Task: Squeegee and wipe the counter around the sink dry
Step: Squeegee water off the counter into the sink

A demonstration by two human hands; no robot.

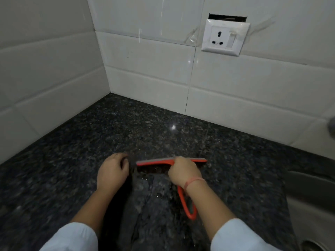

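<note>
An orange squeegee (154, 162) with a grey rubber blade lies blade-down on the dark speckled granite counter (72, 169). My right hand (182, 172) grips its handle just behind the blade; the looped handle end sticks out below my wrist. My left hand (112, 171) is closed on a dark cloth (126, 205) that trails along the counter toward me, just left of the blade. A wet streaked patch shows on the counter between my forearms.
White tiled walls (145, 78) meet in a corner behind the counter. A white wall socket (224, 38) hangs loose on the back wall. The steel sink (311, 205) and its drain lie at the right edge.
</note>
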